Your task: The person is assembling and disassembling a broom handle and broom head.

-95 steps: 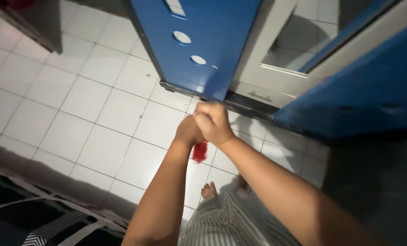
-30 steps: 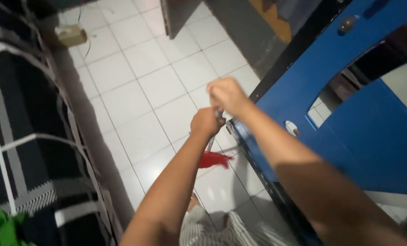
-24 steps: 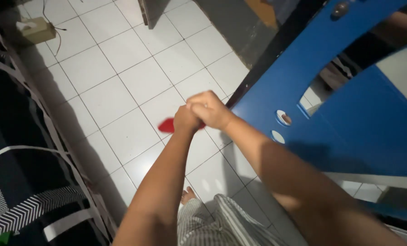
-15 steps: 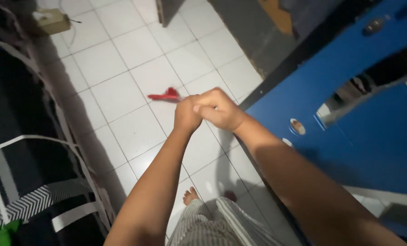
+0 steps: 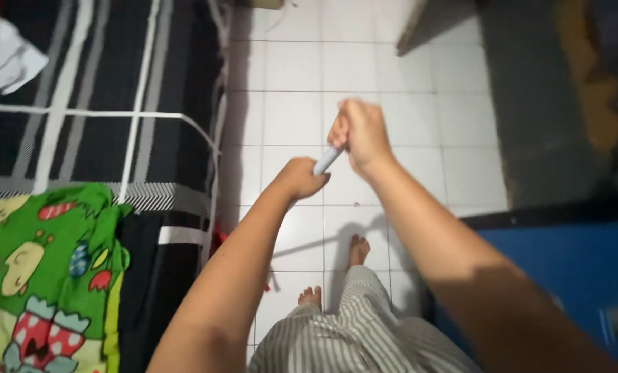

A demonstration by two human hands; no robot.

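Since half a second earlier, the view had swung off the blue door (image 5: 571, 276) toward the bed (image 5: 101, 90). At frame centre, the right hand (image 5: 360, 131) and left hand (image 5: 300, 178) each clenched an end of a pale, smooth cylindrical handle (image 5: 326, 160), fingers fully wrapped. Work looked underway; glossy white floor tiles (image 5: 291, 117), striped trousers (image 5: 357, 331) below.

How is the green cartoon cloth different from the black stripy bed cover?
The green cloth with cartoon pictures is bright and full of small coloured shapes; the black bed cover with white stripes is dark with plain straight lines. The green cloth lies on top, at the near corner; the black cover spreads underneath, across the whole bed. Both are soft fabric, left of the white tiled floor.
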